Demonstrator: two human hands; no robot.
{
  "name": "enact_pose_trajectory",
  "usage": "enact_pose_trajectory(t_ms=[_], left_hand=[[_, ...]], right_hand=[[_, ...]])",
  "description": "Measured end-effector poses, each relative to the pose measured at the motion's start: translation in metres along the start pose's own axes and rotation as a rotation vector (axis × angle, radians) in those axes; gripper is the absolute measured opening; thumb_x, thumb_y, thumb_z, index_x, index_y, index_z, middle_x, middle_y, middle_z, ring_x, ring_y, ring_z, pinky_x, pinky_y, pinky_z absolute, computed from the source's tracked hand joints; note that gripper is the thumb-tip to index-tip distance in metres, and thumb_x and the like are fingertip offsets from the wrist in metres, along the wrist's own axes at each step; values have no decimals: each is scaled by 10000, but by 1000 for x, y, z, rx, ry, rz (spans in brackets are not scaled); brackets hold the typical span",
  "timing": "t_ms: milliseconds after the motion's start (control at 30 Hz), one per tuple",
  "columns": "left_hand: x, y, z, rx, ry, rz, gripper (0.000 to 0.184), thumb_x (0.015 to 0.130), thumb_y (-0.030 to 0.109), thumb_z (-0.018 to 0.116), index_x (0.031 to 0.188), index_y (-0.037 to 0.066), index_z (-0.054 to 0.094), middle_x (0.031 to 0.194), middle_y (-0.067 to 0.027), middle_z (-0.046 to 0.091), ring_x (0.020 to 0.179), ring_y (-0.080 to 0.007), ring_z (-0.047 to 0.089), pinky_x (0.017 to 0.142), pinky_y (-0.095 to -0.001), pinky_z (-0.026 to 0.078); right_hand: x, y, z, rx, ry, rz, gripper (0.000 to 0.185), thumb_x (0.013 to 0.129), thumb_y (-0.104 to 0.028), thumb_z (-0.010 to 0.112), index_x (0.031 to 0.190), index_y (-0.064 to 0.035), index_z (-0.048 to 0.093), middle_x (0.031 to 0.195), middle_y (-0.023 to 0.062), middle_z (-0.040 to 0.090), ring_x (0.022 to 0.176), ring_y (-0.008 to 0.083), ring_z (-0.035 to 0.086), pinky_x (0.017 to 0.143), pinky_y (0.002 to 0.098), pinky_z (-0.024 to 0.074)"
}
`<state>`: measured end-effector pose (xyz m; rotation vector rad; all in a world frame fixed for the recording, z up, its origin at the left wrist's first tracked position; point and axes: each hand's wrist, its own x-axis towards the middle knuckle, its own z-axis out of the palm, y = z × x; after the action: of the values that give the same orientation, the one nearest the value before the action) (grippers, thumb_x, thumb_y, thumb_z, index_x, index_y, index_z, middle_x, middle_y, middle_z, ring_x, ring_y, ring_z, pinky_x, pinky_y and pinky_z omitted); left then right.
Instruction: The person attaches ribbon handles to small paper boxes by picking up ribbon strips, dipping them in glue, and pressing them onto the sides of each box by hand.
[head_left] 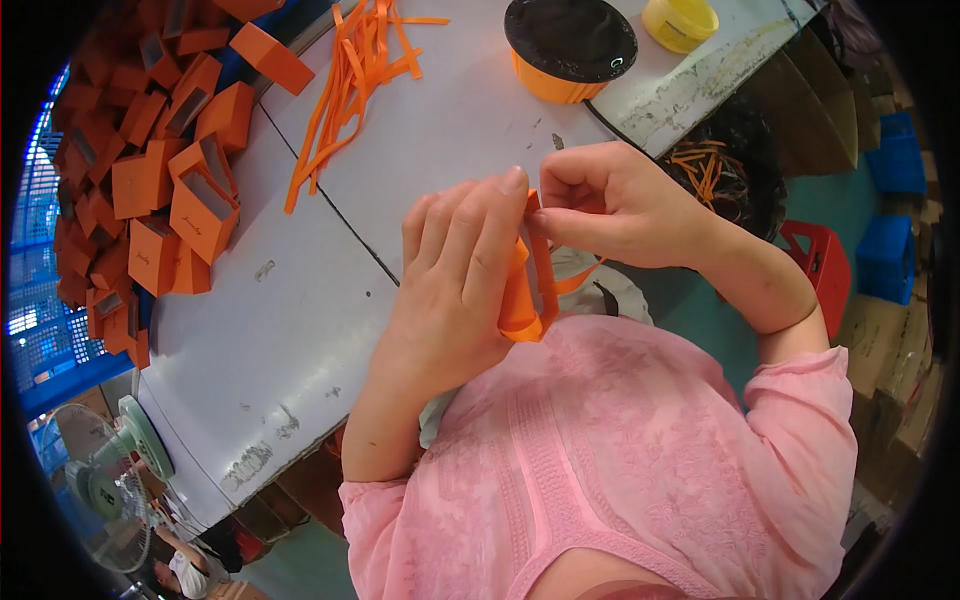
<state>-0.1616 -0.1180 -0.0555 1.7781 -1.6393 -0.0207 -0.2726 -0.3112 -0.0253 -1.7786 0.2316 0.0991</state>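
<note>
My left hand (455, 270) is wrapped round a small orange paper box (522, 295), its back turned toward me and covering much of the box. At the box's upper edge, the thumb and finger of my right hand (620, 205) are closed in a pinch on an orange strip (578, 278). Part of that strip hangs out below my right hand, beside the box. Exactly how the strip meets the box is hidden by my fingers. Farther up the table lies a bundle of loose orange strips (345, 95).
Many orange boxes (205, 200) are piled at the left in a blue plastic crate (35, 270). A black-topped orange tub (570, 50) and a yellow tub (680, 22) stand on the white table (290, 330). A fan (105, 490), a red stool (820, 270) and a black bag of scraps (720, 170) surround it.
</note>
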Motion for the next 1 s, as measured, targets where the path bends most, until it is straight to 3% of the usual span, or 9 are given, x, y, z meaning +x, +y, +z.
enact_pose_trajectory(t_ms=[167,233,467,567,633,733,867,967,1000], left_hand=[[-4,2,-2,85,-3,55,1130,517,84,888,1492,2,322,1347,-144,536,1201,-367,515,1042,-486,365],[-4,6,-7,152,-33,25,1087,511,87,883,1460,-7,360,1347,-144,537,1216,-359,515,1039,-487,371],[-14,8,-10,119,-12,8,1090,529,85,882,1474,-2,347,1323,-147,545,1182,-365,538,1046,-475,363],[-35,8,-26,31,84,-159,1181,555,92,900,1540,6,255,1328,-158,536,1174,-334,556,1024,-446,403],[-60,11,-43,-316,171,-399,1144,592,141,887,1534,-12,255,1324,-169,531,1164,-380,526,1020,-489,383],[-123,32,-82,-108,190,-658,1163,601,166,895,1543,-17,237,1301,-183,545,1168,-382,528,1026,-480,395],[-215,79,-159,140,-259,-1102,1360,514,411,966,1528,-79,202,1348,-231,529,1270,-416,482,1078,-488,364],[-218,91,-176,351,-188,-1173,1359,526,436,956,1528,-81,198,1409,-258,476,1305,-435,441,1100,-495,339],[-221,84,-176,372,-134,-1157,1314,581,458,928,1536,-67,193,1493,-291,383,1352,-452,390,1115,-510,320]], right_hand=[[0,1,5,-157,1,17,236,937,-132,687,810,-5,534,777,-10,577,757,36,548,671,209,489],[3,10,8,151,-18,-7,177,945,-101,655,838,9,567,793,-6,597,764,42,553,690,227,493],[11,15,23,107,-136,58,182,1003,-176,614,978,4,608,906,1,630,887,56,578,781,241,502],[21,8,30,263,-153,102,224,1050,-234,527,1063,-30,620,1070,36,645,932,107,622,838,267,500],[32,11,34,500,16,118,334,1047,-348,528,1048,-28,623,1006,54,650,861,125,610,793,281,509],[44,39,26,378,44,-76,296,1068,-265,497,913,-27,581,837,42,588,779,127,603,737,272,498],[52,44,27,275,46,-79,320,1065,-240,514,828,-26,541,701,11,509,656,107,567,632,259,461],[61,54,41,204,63,-107,347,1066,-255,514,824,-10,557,671,4,510,625,92,563,583,240,461],[64,53,47,177,109,-84,339,1062,-244,521,830,-2,569,674,5,525,631,81,565,579,230,471]])
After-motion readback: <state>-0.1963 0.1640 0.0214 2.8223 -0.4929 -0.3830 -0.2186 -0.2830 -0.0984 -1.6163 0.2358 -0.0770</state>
